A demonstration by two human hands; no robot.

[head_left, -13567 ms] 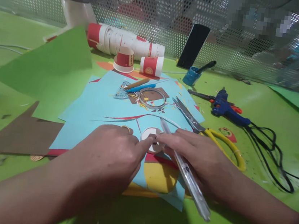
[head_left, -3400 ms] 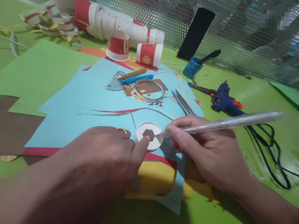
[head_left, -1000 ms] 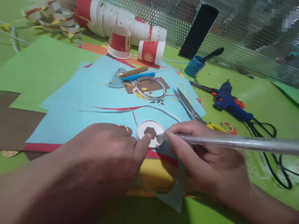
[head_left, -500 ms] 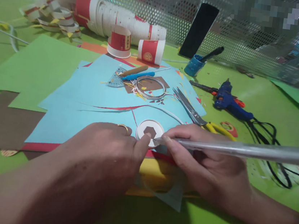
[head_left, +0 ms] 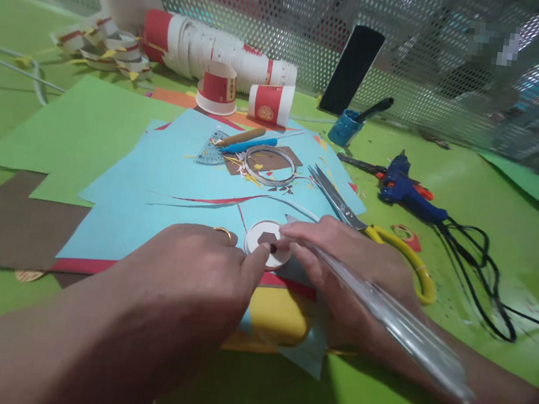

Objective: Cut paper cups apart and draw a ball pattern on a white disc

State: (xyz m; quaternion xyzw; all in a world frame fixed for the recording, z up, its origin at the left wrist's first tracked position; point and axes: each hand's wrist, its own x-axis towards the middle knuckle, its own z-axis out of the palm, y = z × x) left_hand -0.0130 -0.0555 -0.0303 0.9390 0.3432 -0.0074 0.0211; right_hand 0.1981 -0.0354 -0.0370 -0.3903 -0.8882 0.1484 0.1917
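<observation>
A round white paper disc [head_left: 256, 234] with a raised rim and a brown hexagon [head_left: 268, 237] in its middle lies at the near edge of the light blue paper [head_left: 155, 175]. My left hand [head_left: 205, 279] has its fingers curled around the disc's near left side, the index fingertip pressing at the hexagon. From the right, my right hand [head_left: 355, 265] reaches the disc with its fingertips, near a tiny dark piece [head_left: 273, 248]. A silver pen-shaped craft knife [head_left: 384, 308] is held in it, tilted back over the wrist, its tip pointing away beyond the fingers.
Scissors [head_left: 338, 201] with yellow handles lie just beyond my right hand. Farther right is a blue glue gun [head_left: 402, 185] with a black cord. Paper cups [head_left: 229, 53], a propped phone [head_left: 351, 71], a tape ring [head_left: 253, 175], pens [head_left: 249, 147] and paper scraps lie across the back.
My right hand has swung the craft knife's tip up off the disc and its back end down toward my wrist. My right fingertips now touch the disc; my left hand stays in place.
</observation>
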